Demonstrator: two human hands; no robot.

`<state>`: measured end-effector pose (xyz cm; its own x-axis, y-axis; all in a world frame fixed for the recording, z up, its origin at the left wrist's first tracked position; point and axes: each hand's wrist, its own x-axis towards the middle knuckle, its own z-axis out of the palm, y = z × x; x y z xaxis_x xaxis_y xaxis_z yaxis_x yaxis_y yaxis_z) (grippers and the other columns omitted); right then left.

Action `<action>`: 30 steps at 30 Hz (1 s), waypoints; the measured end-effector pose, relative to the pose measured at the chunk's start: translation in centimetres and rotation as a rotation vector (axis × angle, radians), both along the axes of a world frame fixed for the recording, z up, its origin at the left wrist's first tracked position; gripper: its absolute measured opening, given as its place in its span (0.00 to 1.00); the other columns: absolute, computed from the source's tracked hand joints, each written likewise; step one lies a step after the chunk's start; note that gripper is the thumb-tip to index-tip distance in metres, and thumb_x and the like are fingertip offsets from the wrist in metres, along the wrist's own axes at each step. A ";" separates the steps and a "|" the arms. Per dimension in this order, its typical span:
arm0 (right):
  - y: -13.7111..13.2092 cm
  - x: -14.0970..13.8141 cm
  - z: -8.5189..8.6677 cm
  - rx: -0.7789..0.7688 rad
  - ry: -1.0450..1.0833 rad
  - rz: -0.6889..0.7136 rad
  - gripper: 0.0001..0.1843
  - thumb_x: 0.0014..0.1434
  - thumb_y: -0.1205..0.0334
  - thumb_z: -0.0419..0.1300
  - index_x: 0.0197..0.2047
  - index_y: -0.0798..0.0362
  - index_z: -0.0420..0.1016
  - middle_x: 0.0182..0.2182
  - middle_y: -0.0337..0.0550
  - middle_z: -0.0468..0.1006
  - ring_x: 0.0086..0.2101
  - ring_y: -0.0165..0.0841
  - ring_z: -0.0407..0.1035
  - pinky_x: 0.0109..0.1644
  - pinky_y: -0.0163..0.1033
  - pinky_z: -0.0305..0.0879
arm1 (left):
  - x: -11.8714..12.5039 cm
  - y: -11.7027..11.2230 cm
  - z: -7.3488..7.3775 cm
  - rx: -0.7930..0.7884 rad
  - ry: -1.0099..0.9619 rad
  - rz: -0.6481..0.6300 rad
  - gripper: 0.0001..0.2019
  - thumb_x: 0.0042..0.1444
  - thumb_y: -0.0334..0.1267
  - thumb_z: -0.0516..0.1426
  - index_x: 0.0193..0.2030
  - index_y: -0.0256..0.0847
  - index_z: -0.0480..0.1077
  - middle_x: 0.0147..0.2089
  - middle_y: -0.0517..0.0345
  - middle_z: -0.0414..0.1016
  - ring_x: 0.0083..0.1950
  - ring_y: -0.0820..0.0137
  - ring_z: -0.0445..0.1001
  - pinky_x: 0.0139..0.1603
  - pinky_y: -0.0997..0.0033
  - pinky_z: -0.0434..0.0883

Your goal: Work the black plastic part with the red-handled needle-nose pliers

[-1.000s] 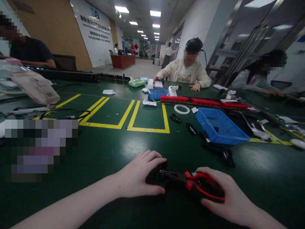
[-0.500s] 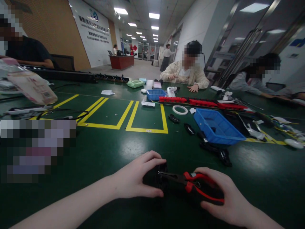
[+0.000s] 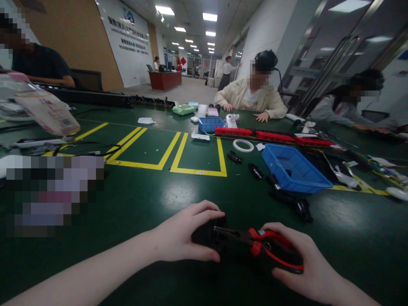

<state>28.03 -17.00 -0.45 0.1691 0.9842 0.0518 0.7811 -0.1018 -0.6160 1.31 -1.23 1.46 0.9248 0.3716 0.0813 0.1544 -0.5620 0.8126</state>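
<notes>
My left hand (image 3: 194, 233) is closed around a small black part (image 3: 219, 238), thumb below and fingers above. The part is dark against the table, so its exact kind is hard to make out. My right hand (image 3: 306, 259) grips red-and-black needle-nose pliers (image 3: 274, 248) by the handles. The pliers point left, and their thin jaws reach the black part between my left thumb and fingers. A small shiny bit shows at the jaw tips, too small to name.
A blue bin (image 3: 293, 174) stands at the right, with black parts (image 3: 302, 208) beside it. Behind lie a white ring (image 3: 243, 145), a red rail (image 3: 270, 136) and a smaller blue bin (image 3: 210, 124). A bottle (image 3: 47, 108) is at left. A co-worker (image 3: 251, 91) sits opposite.
The whole view has shifted slightly, with things a little further right. My hands keep nearly the same pose on the pliers and black part. The co-worker opposite has lowered one hand to the table.
</notes>
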 end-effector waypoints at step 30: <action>-0.5 0.9 -1.0 0.073 -0.083 0.020 0.32 0.37 0.59 0.65 0.50 0.48 0.74 0.48 0.45 0.78 0.48 0.43 0.72 0.54 0.45 0.69 | -0.3 -0.2 -0.5 0.032 -0.052 -0.026 0.35 0.47 0.45 0.67 0.61 0.47 0.60 0.64 0.50 0.58 0.63 0.56 0.63 0.60 0.55 0.68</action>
<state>28.96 -17.47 -1.45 0.1420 0.9805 0.1361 0.8310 -0.0434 -0.5545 1.01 -1.40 0.94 0.9282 0.3443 0.1412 0.0975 -0.5912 0.8006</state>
